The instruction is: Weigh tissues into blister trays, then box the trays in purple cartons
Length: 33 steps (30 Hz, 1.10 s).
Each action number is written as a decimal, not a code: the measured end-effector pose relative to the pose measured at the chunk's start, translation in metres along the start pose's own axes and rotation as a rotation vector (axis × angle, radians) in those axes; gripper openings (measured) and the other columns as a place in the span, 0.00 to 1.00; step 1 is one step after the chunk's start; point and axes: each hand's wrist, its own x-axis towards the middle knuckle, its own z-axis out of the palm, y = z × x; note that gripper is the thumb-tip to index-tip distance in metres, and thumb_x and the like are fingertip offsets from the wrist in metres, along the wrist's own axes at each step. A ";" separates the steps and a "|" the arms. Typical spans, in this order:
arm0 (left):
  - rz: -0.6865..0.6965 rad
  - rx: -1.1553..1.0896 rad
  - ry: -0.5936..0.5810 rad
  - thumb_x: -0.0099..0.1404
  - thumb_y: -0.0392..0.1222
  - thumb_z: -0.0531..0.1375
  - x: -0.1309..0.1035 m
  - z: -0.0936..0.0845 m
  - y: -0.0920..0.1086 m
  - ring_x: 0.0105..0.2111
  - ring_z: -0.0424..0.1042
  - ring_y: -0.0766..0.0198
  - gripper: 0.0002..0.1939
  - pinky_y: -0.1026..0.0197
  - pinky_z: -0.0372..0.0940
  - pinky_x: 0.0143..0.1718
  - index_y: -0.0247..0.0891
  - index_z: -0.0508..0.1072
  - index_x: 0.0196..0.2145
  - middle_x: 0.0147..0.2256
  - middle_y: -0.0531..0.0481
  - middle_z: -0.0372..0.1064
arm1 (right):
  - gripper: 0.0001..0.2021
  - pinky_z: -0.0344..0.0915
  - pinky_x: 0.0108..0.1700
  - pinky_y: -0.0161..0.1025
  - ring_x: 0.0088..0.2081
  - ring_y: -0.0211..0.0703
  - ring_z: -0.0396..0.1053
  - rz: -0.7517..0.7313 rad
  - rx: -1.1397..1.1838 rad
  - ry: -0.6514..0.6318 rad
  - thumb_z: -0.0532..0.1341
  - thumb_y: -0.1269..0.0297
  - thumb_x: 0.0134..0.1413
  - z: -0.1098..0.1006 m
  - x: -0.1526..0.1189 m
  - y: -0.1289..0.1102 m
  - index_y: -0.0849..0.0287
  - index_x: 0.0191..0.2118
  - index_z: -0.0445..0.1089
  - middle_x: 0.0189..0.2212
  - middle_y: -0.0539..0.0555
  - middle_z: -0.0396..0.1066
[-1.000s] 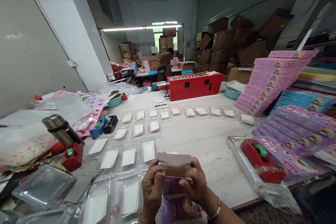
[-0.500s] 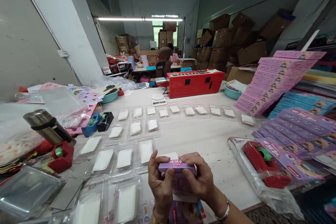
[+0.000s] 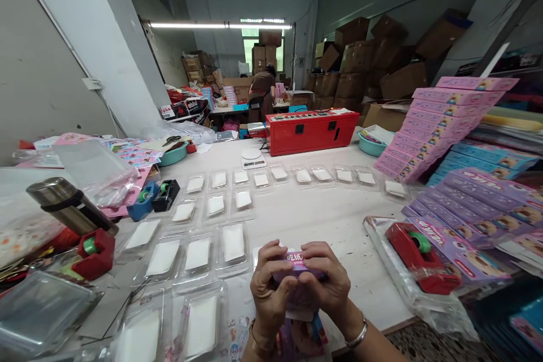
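Observation:
Between my two hands is a purple printed carton [image 3: 297,260] with white lettering on a pink patch, held above the near edge of the table. My left hand [image 3: 271,280] grips its left end, thumb below and fingers curled over the top. On the right end my right hand [image 3: 326,280] does the same, with a metal bangle at the wrist. Both palms hide much of the carton. Under it lies more purple printed card [image 3: 303,339], partly covered by my wrists. Left of my hands, clear plastic trays [image 3: 233,243] hold white sheets.
Tape dispensers stand left, with a red one [image 3: 422,254] at right. Stacked purple boxes [image 3: 458,203] and pink boxes [image 3: 441,124] line the right side. A red machine [image 3: 311,133] and a white scale [image 3: 253,158] are at the back. A steel flask [image 3: 70,203] leans left. Someone [image 3: 262,93] bends over a far table.
My fingers have closed further over the top of the carton, and it has turned slightly so its lettered face shows more. The view has shifted a little.

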 end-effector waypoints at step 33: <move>-0.137 -0.033 0.139 0.66 0.38 0.61 -0.008 -0.017 0.032 0.50 0.71 0.58 0.02 0.59 0.68 0.47 0.45 0.73 0.35 0.49 0.47 0.71 | 0.33 0.74 0.51 0.48 0.58 0.57 0.70 0.479 0.005 -0.326 0.61 0.48 0.61 -0.052 -0.074 0.014 0.46 0.69 0.54 0.61 0.60 0.66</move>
